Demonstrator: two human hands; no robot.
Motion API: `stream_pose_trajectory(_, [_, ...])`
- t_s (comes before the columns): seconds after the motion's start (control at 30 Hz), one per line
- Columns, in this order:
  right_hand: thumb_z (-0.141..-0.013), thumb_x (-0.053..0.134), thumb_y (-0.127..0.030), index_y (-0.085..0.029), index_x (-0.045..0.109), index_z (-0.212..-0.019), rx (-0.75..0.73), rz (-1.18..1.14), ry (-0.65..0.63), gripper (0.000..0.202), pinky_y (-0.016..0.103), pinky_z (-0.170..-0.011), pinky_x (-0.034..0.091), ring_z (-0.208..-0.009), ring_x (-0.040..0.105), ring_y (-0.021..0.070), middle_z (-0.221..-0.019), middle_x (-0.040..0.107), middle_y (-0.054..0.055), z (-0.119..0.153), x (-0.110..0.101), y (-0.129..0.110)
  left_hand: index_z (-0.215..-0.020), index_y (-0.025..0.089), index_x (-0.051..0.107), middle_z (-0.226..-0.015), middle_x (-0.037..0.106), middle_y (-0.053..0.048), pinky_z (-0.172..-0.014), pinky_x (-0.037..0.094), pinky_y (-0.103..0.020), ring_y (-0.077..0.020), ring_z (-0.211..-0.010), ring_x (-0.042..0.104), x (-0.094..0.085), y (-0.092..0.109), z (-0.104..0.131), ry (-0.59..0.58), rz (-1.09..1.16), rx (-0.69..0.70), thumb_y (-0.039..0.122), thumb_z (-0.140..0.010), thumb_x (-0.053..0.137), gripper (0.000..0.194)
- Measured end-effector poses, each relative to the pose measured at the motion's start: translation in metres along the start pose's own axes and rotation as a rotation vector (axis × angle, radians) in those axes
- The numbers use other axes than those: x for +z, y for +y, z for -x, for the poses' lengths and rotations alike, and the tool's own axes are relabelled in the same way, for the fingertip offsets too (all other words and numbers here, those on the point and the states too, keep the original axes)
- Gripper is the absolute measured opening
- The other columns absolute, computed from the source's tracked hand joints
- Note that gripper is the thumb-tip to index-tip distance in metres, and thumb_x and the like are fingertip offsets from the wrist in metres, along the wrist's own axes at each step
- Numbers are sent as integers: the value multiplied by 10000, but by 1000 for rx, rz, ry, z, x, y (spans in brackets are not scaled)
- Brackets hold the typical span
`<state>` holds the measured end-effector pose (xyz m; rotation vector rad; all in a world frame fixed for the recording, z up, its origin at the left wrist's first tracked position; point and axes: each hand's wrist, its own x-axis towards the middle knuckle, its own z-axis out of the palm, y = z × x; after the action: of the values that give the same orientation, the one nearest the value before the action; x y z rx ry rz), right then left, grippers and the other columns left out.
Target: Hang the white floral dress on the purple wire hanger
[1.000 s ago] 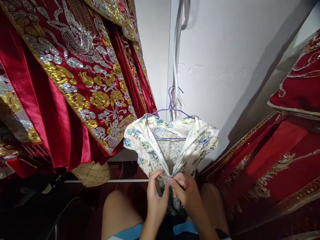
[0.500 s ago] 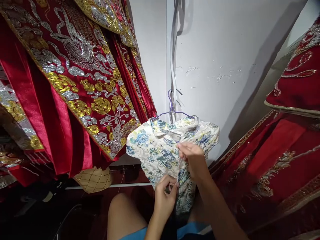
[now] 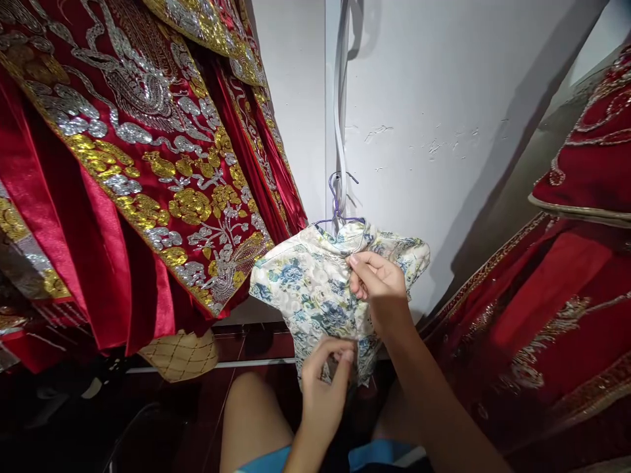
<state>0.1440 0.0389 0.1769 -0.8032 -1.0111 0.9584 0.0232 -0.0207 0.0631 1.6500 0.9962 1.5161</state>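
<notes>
Currently:
Garment: floral dress hangs on purple hanger against white wall.
Right hand: pinching fabric below collar.
Left hand: pinching lower hem.

White blue-floral dress, purple hanger, red gold-embroidered robes

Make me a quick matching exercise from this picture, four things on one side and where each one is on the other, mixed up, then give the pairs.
Things:
1. floral dress
2. purple hanger
3. right hand
4. left hand

Places:
A. pinching the dress's lower edge
B. hooked at the white wall, above the collar
C. at the dress's closed front, near the collar
D. hanging between the red embroidered robes

Pairs: 1-D, 2-B, 3-C, 4-A
</notes>
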Motion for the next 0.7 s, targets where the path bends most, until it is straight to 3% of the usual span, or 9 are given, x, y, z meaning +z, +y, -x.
stream_pose_trajectory(0.1, [-837, 709, -377, -164, 647, -794, 19, 26, 7, 226, 187, -432, 310, -433, 407, 70, -463, 507, -64, 9, -3, 3, -1139, 237, 690, -1013, 672, -45, -801, 478, -262, -155, -896, 614, -15, 41, -50, 79, -74, 240, 200, -949, 586, 220])
stream_pose_trajectory(0.17, [-851, 688, -372, -171, 629, -773, 6, 84, 8, 223, 187, -429, 306, -424, 396, 70, -452, 480, -73, 14, -4, -2, -1276, 254, 638, -1029, 618, -54, -850, 470, -292, -167, -952, 582, -22, 61, -85, 50, -230, 382, 197, -969, 549, 324])
stream_pose_trajectory(0.3, [-851, 660, -368, -175, 605, -751, -77, 202, 11, 224, 196, -422, 277, -421, 372, 70, -463, 470, -73, 15, -4, -14, -1078, 210, 702, -982, 556, -53, -857, 464, -309, -172, -949, 557, -23, 82, -127, -128, -417, 501, 218, -964, 565, 179])
stream_pose_trajectory(0.37, [-844, 650, -383, -179, 593, -759, -101, 239, 29, 228, 206, -419, 253, -422, 349, 72, -481, 485, -68, 9, -4, -9, -986, 187, 694, -938, 568, -48, -833, 462, -313, -171, -913, 563, -21, 87, -132, -121, -422, 546, 215, -964, 563, 136])
stream_pose_trajectory(0.47, [-839, 625, -414, -190, 573, -769, -86, 338, -8, 240, 227, -430, 235, -425, 336, 83, -495, 485, -67, -2, -6, 20, -923, 177, 678, -904, 624, -41, -822, 455, -322, -174, -895, 583, -25, 93, -133, 42, -394, 592, 210, -955, 574, 114])
stream_pose_trajectory(0.53, [-844, 601, -425, -204, 550, -734, -27, 442, -66, 252, 239, -439, 218, -424, 308, 90, -474, 419, -82, -4, -11, 44, -896, 174, 680, -893, 654, -33, -819, 459, -310, -168, -884, 599, -37, 94, -139, 185, -338, 556, 226, -946, 589, 116])
stream_pose_trajectory(0.6, [-853, 578, -418, -214, 519, -689, 5, 532, -103, 268, 249, -456, 209, -434, 270, 92, -467, 345, -92, -1, -18, 61, -891, 170, 692, -878, 664, -26, -794, 470, -278, -152, -852, 610, -57, 88, -150, 322, -220, 470, 249, -922, 620, 111])
stream_pose_trajectory(0.7, [-858, 565, -384, -219, 467, -653, -5, 564, -122, 281, 257, -486, 212, -464, 256, 95, -479, 308, -90, 11, -30, 67, -830, 156, 684, -771, 640, -5, -702, 486, -227, -121, -728, 607, -90, 65, -169, 456, 141, 275, 248, -860, 671, 98])
